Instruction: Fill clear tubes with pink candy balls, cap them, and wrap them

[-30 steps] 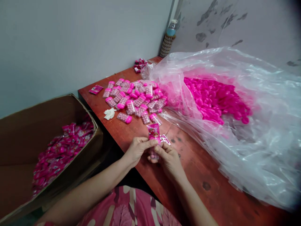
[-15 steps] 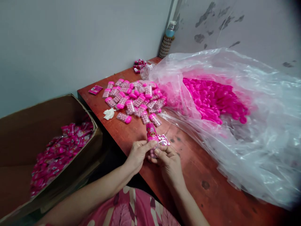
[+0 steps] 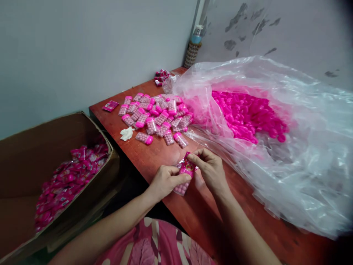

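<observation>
Between thumb and fingers, my left hand [image 3: 165,181] grips a small clear candy container [image 3: 181,187] full of round pink candies. A printed pink label sleeve [image 3: 188,167] covers its upper end. My right hand [image 3: 211,167] pinches the far edge of that sleeve. Whether the sleeve is fully around the container, I cannot tell; the fingers hide part of it. Just beyond my hands lies a pile of similar candy containers [image 3: 162,118] with pink caps. The closest of them is a tilted container [image 3: 180,140].
On the right, a large clear plastic bag [image 3: 298,176] holds loose pink caps [image 3: 245,114]. A cardboard box [image 3: 82,191] of pink labelled packs [image 3: 68,180] stands left, below the red table [image 3: 132,158]. White crumpled tissue [image 3: 127,134], flat pink labels [image 3: 110,106] and a bottle [image 3: 196,36] are farther back.
My right hand has moved up from the container's lower part to the sleeve's far edge. The sleeve now sits lower over the container's upper end, and the container is tilted.
</observation>
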`<state>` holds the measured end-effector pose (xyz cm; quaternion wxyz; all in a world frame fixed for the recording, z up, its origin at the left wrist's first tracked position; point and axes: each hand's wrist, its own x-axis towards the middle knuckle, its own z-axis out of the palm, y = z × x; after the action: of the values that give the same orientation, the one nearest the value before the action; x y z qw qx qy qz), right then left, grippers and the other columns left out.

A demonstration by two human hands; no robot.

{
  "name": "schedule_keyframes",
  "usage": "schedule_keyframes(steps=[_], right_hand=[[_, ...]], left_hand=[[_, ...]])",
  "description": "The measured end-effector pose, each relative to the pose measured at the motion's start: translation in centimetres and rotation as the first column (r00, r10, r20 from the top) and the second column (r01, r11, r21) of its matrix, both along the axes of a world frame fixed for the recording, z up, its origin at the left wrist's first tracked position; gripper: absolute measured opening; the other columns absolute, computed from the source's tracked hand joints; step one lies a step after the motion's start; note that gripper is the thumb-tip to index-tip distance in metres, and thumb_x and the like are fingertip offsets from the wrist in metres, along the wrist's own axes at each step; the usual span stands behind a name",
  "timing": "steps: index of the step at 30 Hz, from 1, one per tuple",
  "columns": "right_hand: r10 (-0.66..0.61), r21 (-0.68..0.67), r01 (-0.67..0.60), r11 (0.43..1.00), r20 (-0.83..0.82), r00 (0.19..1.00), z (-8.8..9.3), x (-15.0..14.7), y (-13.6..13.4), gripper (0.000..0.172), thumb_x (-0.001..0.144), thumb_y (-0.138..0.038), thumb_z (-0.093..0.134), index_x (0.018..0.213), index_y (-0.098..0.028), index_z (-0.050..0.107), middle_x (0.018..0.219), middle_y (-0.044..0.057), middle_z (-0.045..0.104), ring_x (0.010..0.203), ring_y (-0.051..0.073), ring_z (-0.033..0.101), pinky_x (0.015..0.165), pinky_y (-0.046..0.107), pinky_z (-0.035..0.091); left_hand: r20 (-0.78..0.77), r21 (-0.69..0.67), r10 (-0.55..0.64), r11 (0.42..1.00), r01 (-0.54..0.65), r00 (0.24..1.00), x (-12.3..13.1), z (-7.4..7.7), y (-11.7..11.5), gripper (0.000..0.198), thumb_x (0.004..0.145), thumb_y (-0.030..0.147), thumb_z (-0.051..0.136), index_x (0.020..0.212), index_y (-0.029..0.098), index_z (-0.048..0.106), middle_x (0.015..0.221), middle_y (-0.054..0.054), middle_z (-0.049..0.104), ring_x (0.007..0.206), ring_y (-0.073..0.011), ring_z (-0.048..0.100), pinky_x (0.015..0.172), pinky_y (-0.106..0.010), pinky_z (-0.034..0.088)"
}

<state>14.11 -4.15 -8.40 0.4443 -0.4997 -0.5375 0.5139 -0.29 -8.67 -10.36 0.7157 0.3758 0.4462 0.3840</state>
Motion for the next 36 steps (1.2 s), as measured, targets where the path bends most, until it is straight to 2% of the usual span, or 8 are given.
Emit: schedule_keyframes(steps=[2,4,9,13,20,25,28,36], right_hand=[[-0.164,0.052,0.165,0.985,-0.015,0.986,-0.7,-0.3,-0.6,0.022,0.073,-0.038,0.067,0.073,-0.017,0.060,0.067,-0.002,0.058,0.059,0.010,0.051,0.056,0.022,0.041],[-0.224,0.010,0.225,0.974,-0.056,0.973,-1.3,-0.3,-1.8,0.023,0.075,-0.040,0.064,0.085,-0.020,0.059,0.077,-0.001,0.060,0.066,0.012,0.055,0.061,0.023,0.044],[-0.020,-0.303,-0.057,0.951,-0.243,0.970,-2.3,-0.7,-5.5,0.030,0.071,-0.039,0.068,0.091,-0.019,0.057,0.071,0.001,0.064,0.061,0.014,0.060,0.058,0.026,0.048],[-0.087,-0.299,0.020,0.954,-0.212,0.973,-2.9,-1.3,-6.6,0.026,0.073,-0.036,0.068,0.087,-0.016,0.059,0.071,0.004,0.066,0.061,0.015,0.062,0.059,0.027,0.049],[-0.064,-0.091,0.067,0.994,0.034,0.997,-2.9,-1.2,-7.0,0.017,0.076,-0.031,0.065,0.086,-0.018,0.064,0.074,0.003,0.067,0.064,0.015,0.060,0.061,0.026,0.047],[-0.106,-0.262,0.051,0.964,-0.202,0.974,-2.2,-0.7,-6.7,0.017,0.071,-0.030,0.070,0.073,-0.015,0.063,0.060,0.001,0.063,0.050,0.011,0.054,0.049,0.022,0.043],[-0.147,-0.278,0.072,0.958,-0.257,0.955,-2.3,-0.8,-6.4,0.016,0.070,-0.030,0.071,0.072,-0.015,0.063,0.057,0.000,0.062,0.048,0.010,0.053,0.047,0.021,0.042],[-0.219,-0.240,0.164,0.957,-0.224,0.950,-2.6,-1.0,-6.8,0.016,0.072,-0.029,0.069,0.082,-0.017,0.065,0.067,0.000,0.064,0.054,0.010,0.054,0.051,0.022,0.044]], left_hand=[[0.024,-0.006,0.050,0.999,-0.050,0.998,-0.1,-0.1,0.1,0.024,0.071,0.031,0.066,0.059,0.010,0.064,0.048,-0.002,0.057,0.041,-0.0100,0.051,0.043,-0.020,0.040],[0.096,-0.016,0.131,0.991,-0.130,0.987,-0.2,-0.3,0.3,0.027,0.073,0.032,0.065,0.058,0.009,0.064,0.049,-0.003,0.058,0.041,-0.0098,0.050,0.043,-0.020,0.039],[0.316,-0.134,0.293,0.955,-0.264,0.902,-0.1,-0.7,1.2,0.026,0.068,0.032,0.071,0.060,0.010,0.060,0.055,-0.001,0.057,0.048,-0.0075,0.050,0.049,-0.019,0.041],[0.379,-0.163,0.293,0.955,-0.248,0.878,0.4,-0.7,1.4,0.028,0.069,0.036,0.070,0.067,0.010,0.060,0.061,-0.001,0.058,0.053,-0.0078,0.052,0.053,-0.019,0.043],[0.303,-0.170,0.260,0.961,-0.217,0.917,0.2,-1.0,1.6,0.029,0.063,0.033,0.076,0.065,0.008,0.062,0.058,-0.004,0.061,0.049,-0.0103,0.054,0.049,-0.021,0.043],[0.273,-0.178,0.100,0.983,-0.052,0.957,-0.3,-1.2,1.8,0.027,0.064,0.030,0.074,0.070,0.005,0.067,0.060,-0.008,0.063,0.048,-0.0115,0.055,0.047,-0.021,0.043],[0.270,-0.186,0.065,0.982,-0.014,0.961,-0.4,-1.4,1.8,0.025,0.067,0.030,0.072,0.071,0.006,0.066,0.057,-0.006,0.060,0.045,-0.0104,0.053,0.042,-0.020,0.040],[0.265,-0.160,0.245,0.965,-0.208,0.933,0.5,-0.8,0.5,0.033,0.070,0.040,0.069,0.066,0.009,0.059,0.058,-0.004,0.059,0.048,-0.0114,0.055,0.042,-0.020,0.039]])
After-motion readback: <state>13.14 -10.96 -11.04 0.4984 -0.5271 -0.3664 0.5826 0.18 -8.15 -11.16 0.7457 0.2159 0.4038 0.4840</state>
